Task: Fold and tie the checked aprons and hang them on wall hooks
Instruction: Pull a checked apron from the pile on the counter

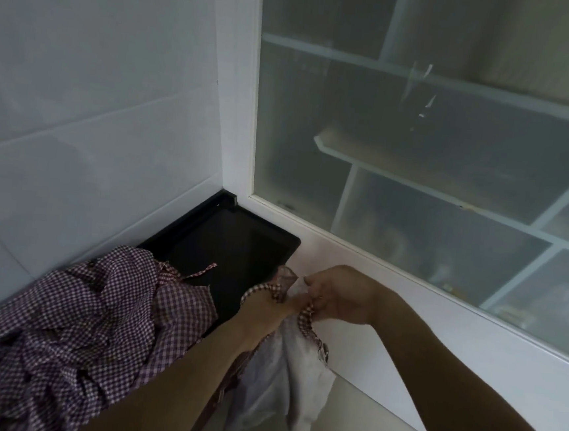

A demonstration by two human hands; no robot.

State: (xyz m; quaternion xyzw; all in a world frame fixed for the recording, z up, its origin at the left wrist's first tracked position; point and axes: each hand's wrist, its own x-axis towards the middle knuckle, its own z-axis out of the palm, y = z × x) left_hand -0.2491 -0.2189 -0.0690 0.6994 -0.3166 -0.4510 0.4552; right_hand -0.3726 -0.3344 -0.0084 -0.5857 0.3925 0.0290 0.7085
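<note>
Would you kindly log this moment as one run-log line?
step: tying apron | left hand: grips checked strap | right hand: pinches strap | held apron: hanging | pile of aprons: on black surface

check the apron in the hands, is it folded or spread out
Folded. The apron hangs as a narrow bunched bundle, while the left hand and right hand pinch its checked strap at the top.
</note>
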